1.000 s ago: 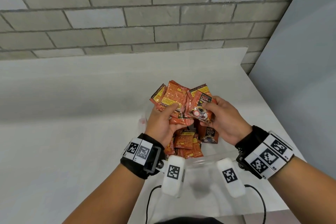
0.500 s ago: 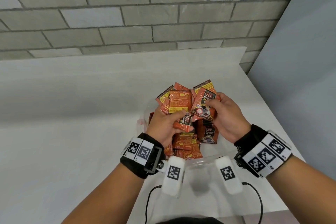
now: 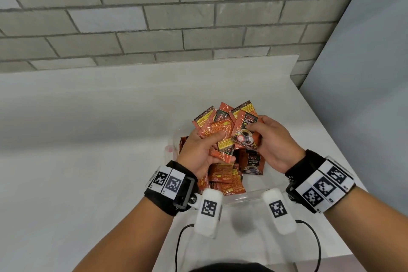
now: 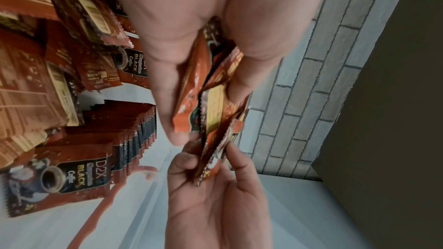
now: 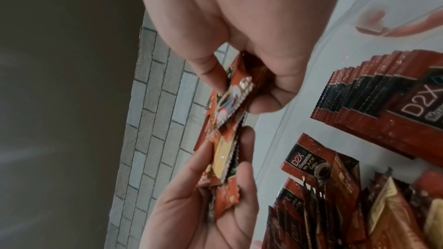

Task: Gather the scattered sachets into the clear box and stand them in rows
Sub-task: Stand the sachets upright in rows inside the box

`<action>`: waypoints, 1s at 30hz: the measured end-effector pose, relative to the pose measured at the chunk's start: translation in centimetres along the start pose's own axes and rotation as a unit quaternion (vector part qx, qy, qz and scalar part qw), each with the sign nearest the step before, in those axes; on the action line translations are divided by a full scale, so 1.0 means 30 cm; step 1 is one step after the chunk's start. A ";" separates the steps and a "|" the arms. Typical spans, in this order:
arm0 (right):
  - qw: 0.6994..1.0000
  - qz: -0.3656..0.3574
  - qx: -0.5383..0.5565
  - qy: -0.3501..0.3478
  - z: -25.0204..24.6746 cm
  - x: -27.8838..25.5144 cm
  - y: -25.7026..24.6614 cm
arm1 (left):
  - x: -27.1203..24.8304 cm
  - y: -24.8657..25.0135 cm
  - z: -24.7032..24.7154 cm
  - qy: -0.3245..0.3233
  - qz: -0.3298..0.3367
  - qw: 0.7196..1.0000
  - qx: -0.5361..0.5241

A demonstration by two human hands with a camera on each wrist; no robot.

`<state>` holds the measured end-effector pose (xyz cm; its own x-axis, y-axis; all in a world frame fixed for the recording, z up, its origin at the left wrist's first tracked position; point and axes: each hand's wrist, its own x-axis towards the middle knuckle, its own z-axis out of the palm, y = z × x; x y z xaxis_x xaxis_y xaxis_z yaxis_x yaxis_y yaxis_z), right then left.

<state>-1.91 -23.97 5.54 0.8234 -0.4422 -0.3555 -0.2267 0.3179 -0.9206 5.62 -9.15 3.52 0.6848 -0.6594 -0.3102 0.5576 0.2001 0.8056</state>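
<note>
A fanned bunch of orange-red coffee sachets [image 3: 217, 126] is held above the clear box [image 3: 249, 195]. My left hand [image 3: 198, 150] grips the bunch [image 4: 215, 101] from below, thumb across its front. My right hand [image 3: 273, 141] pinches one sachet [image 3: 244, 132] at the right side of the fan, its coffee-cup face showing [image 5: 64, 99]. Inside the box a row of sachets [image 4: 129, 128] stands upright, and loose sachets [image 3: 223, 179] lie heaped under my left hand. One sachet [image 3: 252, 162] stands facing me in the box.
The box sits on a white table [image 3: 88, 161] near its right edge [image 3: 344, 150]. A grey brick wall [image 3: 176, 17] runs behind, and a grey panel [image 3: 371, 95] stands to the right. Black cables [image 3: 178, 247] hang at the table's near edge.
Both hands have lifted the bunch slightly away from me. My right hand has shifted from the bunch's lower right to pinching the front sachet higher up.
</note>
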 end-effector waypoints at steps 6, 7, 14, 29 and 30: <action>0.996 -0.018 -0.081 -0.022 0.013 -0.002 -0.009 | 0.006 0.003 0.004 0.024 0.022 0.999 0.013; 0.995 -0.020 -0.093 -0.022 0.011 0.000 -0.012 | 0.009 0.006 0.003 0.036 0.015 0.999 -0.003; 0.990 -0.012 -0.133 -0.034 0.005 -0.006 -0.012 | 0.020 0.015 -0.010 0.055 0.042 0.997 0.029; 0.988 -0.039 -0.144 -0.045 -0.070 0.007 -0.058 | 0.004 0.023 -0.065 -0.008 0.003 0.993 0.117; 0.983 -0.035 -0.173 -0.048 -0.065 0.008 -0.059 | 0.002 0.019 -0.060 -0.013 -0.002 0.992 0.128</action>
<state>-2.33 -26.28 6.77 0.8846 -0.3666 -0.2882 -0.3179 -0.0221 -0.9479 6.81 -7.77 3.05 0.6690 -0.6786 -0.3032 0.4205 0.0091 0.9073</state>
